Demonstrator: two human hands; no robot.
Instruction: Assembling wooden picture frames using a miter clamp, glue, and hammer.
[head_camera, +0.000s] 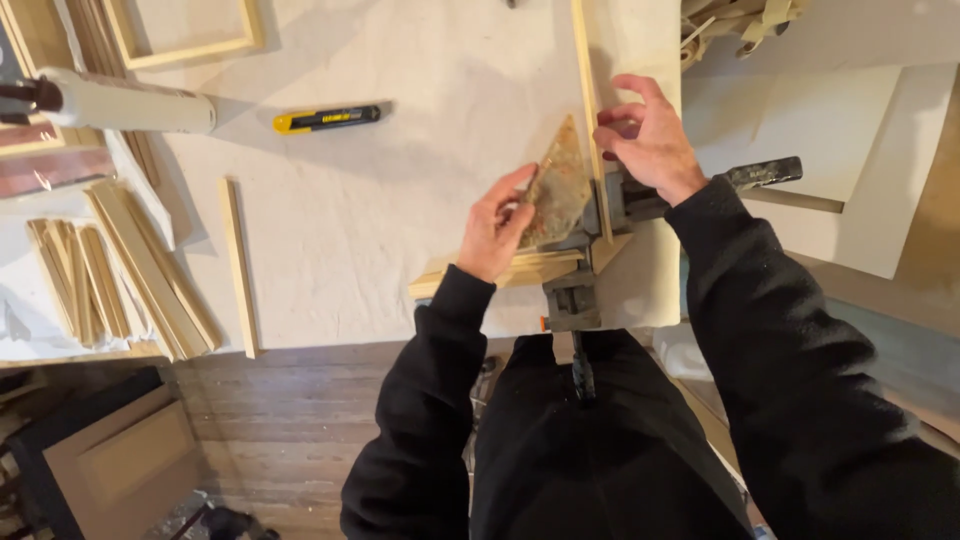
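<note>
My left hand (497, 225) lies flat with fingers spread on the set square (558, 190), pressing it into the corner; my right hand (645, 135) pinches the upright strip (588, 110) just above the corner clamp (590, 250). From the head camera, the square sits inside the angle where that strip meets the lower moulding (500, 272) on the table (400, 200). To do this well, I judge both edges must touch the square — no gap — before tightening, with steady, light pressure.
</note>
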